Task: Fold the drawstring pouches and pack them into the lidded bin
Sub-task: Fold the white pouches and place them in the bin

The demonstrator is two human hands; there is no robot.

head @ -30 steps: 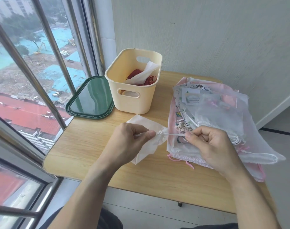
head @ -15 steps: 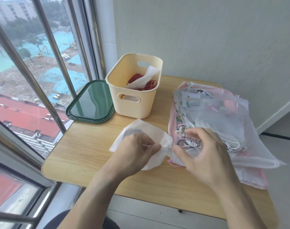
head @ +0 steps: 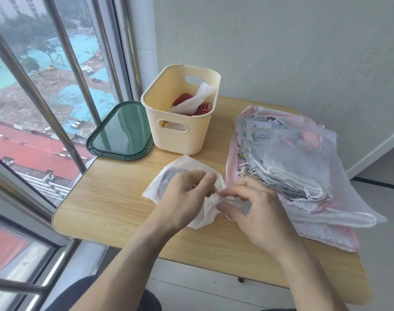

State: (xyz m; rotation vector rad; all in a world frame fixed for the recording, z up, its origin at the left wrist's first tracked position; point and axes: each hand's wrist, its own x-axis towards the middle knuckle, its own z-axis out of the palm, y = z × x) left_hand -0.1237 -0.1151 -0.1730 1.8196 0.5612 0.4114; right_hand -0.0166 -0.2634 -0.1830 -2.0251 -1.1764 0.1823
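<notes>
**Two hands on a white pouch**

On the wooden table [head: 115, 198], near the front edge: a white pouch [head: 182, 163]. Left hand [head: 187, 198] pinching its bunched end. Right hand [head: 254, 212] pinching the same end, fingers curled. Behind: a cream bin [head: 180, 135], open, with pouches inside. Beside the bin: a green lid [head: 122, 133], lying flat. To the right: a stack of pouches [head: 292, 167].

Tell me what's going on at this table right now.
A person is working on a white pouch on the table. Both the left hand and the right hand pinch its gathered end. The cream bin stands open with a few pouches inside, its green lid beside it. A pile of pouches waits to the right.
</notes>
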